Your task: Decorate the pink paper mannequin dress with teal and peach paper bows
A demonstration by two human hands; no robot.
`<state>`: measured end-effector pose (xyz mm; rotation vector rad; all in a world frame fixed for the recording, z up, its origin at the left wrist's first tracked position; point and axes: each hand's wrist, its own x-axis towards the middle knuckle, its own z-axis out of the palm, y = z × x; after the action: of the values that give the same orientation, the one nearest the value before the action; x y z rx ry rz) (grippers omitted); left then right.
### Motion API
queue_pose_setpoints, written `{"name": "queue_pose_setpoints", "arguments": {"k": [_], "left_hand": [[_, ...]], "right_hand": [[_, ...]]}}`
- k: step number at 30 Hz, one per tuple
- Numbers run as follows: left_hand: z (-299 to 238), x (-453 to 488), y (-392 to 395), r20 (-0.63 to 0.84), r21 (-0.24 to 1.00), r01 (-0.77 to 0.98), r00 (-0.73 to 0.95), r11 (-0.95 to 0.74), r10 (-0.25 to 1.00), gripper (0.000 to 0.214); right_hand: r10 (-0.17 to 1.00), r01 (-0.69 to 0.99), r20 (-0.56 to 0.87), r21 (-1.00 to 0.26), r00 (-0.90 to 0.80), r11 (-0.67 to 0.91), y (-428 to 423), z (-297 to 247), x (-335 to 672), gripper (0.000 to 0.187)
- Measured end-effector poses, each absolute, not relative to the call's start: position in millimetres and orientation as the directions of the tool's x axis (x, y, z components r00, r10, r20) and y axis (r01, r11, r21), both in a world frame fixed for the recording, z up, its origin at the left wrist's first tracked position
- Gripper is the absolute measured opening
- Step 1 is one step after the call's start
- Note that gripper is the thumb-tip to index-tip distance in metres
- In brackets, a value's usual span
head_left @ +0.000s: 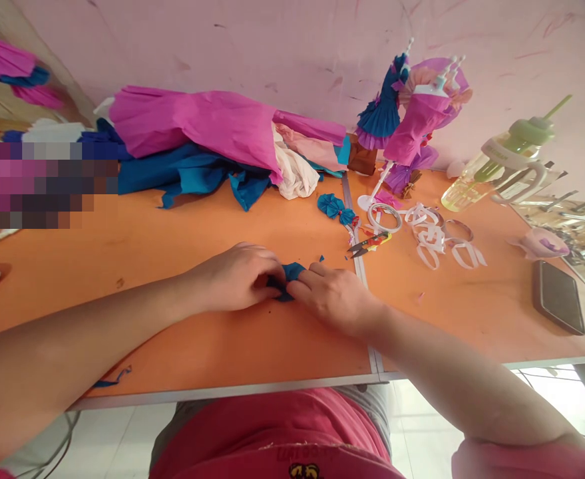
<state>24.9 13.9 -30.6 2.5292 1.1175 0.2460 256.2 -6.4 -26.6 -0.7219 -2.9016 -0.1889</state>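
A small piece of blue crepe paper [293,271] lies between my two hands, low over the orange table. My left hand [246,276] has its fingers curled round the left side of the piece, and the thumb side is partly hidden. From the right, my right hand [333,296] pinches the other side with bent fingers. Much of the piece is covered by the fingers. Just beyond my hands is a tiny blue scrap [321,258]. Small yellow-handled thread snips [371,245] rest past my right hand, near a blue paper bow [336,208].
Pink crepe paper [197,126] and blue crepe paper [192,174] lie heaped along the wall. A stand with a small pink dress [416,126], white ribbon loops [429,233], a bottle [502,159] and a phone [558,297] occupy the right side. A seam crosses the orange table [172,352].
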Motion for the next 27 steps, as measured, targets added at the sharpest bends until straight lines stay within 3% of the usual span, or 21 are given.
{"name": "queue_pose_setpoints", "arguments": {"k": [5,8,14,16,19,22,27], "left_hand": [[-40.1,22.1,19.2,0.066,0.494,0.621,0.671,-0.608,0.739,0.009],[-42.3,21.8,20.1,0.08,0.554,0.572,0.687,-0.605,0.722,0.01],[-33.8,20.7,16.1,0.014,0.467,0.656,0.665,-0.593,0.747,0.009],[-31.0,20.2,14.4,-0.003,0.451,0.673,0.659,-0.587,0.752,0.009],[-28.8,21.0,11.6,-0.002,0.466,0.664,0.662,-0.585,0.75,0.011],[-28.1,24.2,7.7,0.019,0.469,0.65,0.67,-0.598,0.742,0.013],[-29.2,29.5,1.8,0.055,0.451,0.703,0.593,-0.55,0.803,0.015]], "right_hand": [[0.35,0.397,0.24,0.187,-0.906,0.899,-7.0,-21.3,259.1,0.028],[0.373,0.431,0.259,0.224,-0.891,0.874,-9.5,-21.2,258.1,0.028],[0.311,0.339,0.163,0.188,-0.936,0.922,-12.1,-16.7,261.4,0.029],[0.364,0.377,0.115,0.124,-0.924,0.918,-10.7,-10.9,266.0,0.024],[0.446,0.441,0.093,-0.076,-0.89,0.894,-6.6,-3.9,271.3,0.009],[0.553,0.508,0.178,-0.244,-0.814,0.826,-3.0,-5.3,269.2,0.019],[0.677,0.639,0.145,-0.237,-0.721,0.732,-1.1,-24.2,255.7,0.019]]}}
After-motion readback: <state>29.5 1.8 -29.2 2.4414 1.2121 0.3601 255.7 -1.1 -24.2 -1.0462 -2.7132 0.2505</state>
